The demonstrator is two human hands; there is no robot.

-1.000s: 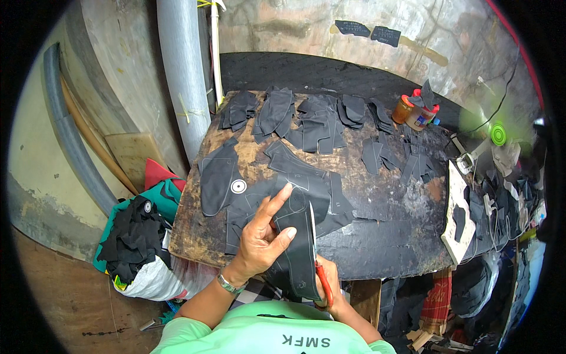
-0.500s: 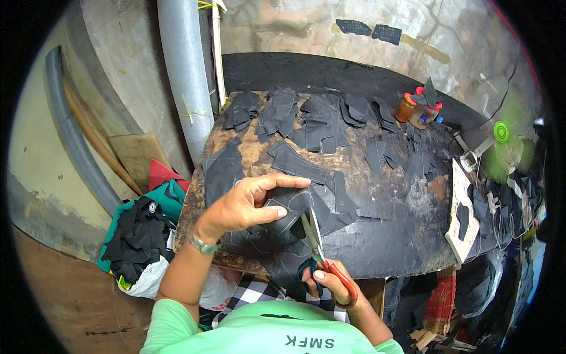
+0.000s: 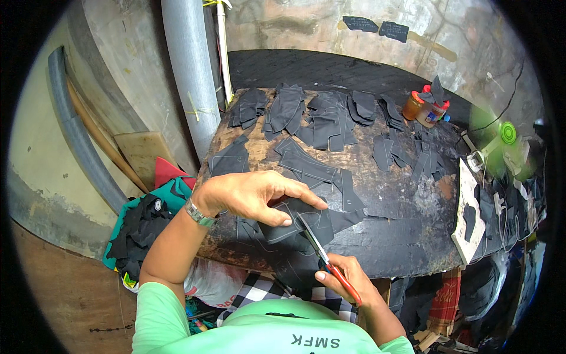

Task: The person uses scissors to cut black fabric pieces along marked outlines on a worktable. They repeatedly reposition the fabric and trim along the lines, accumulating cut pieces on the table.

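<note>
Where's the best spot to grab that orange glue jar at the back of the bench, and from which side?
Probably the orange jar is best gripped round its body from the left. It stands upright, and a second jar touches its right side, with a black scrap resting across the lids, so a top grip looks blocked.

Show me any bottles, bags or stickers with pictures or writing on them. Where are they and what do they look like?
Two jars: far right of the table, round, orange-brown with red lids and pale labels.
Two dark patches: stuck on the wall at the back, flat, blackish, with faint marks.
White bag: under the table edge by the left arm, soft, with red print.
Green shirt: dark lettering at the bottom edge.
</note>
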